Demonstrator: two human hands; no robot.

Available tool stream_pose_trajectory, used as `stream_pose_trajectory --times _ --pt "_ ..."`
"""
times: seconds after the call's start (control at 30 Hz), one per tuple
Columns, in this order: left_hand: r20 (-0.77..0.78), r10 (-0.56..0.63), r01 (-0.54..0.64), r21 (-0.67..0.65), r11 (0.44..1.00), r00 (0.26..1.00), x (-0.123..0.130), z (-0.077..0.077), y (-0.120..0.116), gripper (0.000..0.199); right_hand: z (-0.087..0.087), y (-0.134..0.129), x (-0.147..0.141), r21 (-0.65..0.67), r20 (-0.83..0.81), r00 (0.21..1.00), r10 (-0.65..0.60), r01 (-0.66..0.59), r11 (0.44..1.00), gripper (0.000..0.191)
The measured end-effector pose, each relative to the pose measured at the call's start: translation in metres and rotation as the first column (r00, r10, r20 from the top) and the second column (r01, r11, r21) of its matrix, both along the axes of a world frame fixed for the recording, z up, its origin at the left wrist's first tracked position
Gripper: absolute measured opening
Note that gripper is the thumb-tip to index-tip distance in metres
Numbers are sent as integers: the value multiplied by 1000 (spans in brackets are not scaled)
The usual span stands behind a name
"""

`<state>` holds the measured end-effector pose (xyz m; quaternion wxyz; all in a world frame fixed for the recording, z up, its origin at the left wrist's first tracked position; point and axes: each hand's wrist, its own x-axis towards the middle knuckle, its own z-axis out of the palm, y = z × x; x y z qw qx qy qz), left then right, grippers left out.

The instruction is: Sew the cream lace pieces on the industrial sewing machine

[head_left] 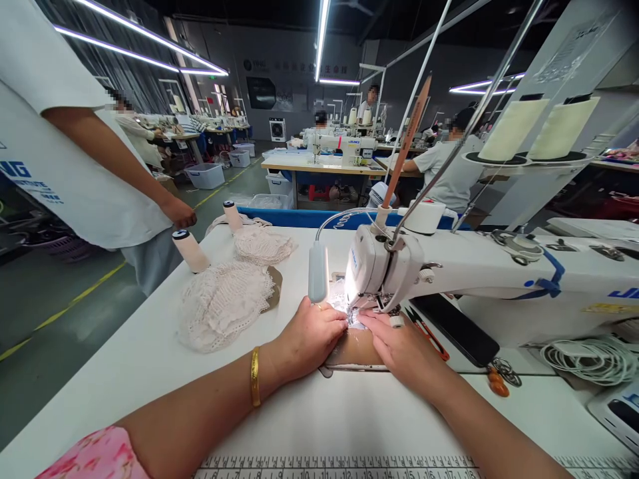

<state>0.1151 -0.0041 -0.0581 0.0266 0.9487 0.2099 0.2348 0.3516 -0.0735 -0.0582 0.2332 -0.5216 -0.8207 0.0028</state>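
Observation:
At the needle of a white sewing machine (359, 263), a small piece of white lacy fabric (338, 296) lies under the bright light. My left hand (310, 336) is on the left of the needle, fingers drawn together and closed on the fabric's near edge. On the other side, my right hand (399, 342) rests with fingers stretched out flat, their tips on the fabric close to the presser foot. A brown plate (357, 349) shows between the hands. My fingers and the machine head cover much of the fabric.
Two lace piles (222, 306) and two thread spools (190, 253) stand left. A lamp (318, 273) hangs by the needle. Right are orange-handled snips (434, 339), a black phone (456, 329) and coiled cable (589, 359). A ruler strip (334, 468) lines the front; a person (94, 159) stands left.

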Motion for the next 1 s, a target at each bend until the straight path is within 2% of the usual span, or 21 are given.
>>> stream_pose_trajectory --times 0.2,0.27,0.4,0.47,0.53,0.63,0.7,0.77,0.83,0.93,1.0 --pt "-12 39 -40 -38 998 999 -1 4 1 20 0 0 0 24 11 1000 -4 4 1000 57" --pt "-61 104 -107 -55 993 993 -2 10 1 16 0 0 1 30 15 1000 -12 11 999 56" --pt "-155 240 -247 -28 969 958 -4 24 -4 26 -3 -3 3 46 5 999 38 -38 998 50" --pt "-115 197 -204 -55 977 974 -5 29 -9 38 -3 -6 2 49 -22 995 100 -99 994 48" --pt "-24 100 -102 -116 988 995 -7 31 -12 43 -1 -8 -1 61 -68 982 175 -171 983 48" --pt "24 5 -1 -169 986 1000 -10 31 -10 30 4 -10 -8 84 -130 951 279 -270 959 49" --pt "-47 38 -46 -180 983 998 -11 30 -6 21 7 -9 -10 56 -134 937 321 -317 947 47" --pt "-136 107 -130 -168 977 985 -13 30 -3 20 7 -8 -10 -5 -127 939 319 -322 947 44" --pt "-181 123 -154 -170 973 976 -13 31 -1 27 5 -8 -8 -41 -119 955 271 -277 960 44" --pt "-120 34 -59 -211 976 992 -13 32 -1 39 2 -8 -5 -22 -102 975 198 -201 979 47" --pt "-37 -18 10 -199 980 999 -13 31 -1 35 3 -9 -5 8 -106 967 233 -234 972 48"
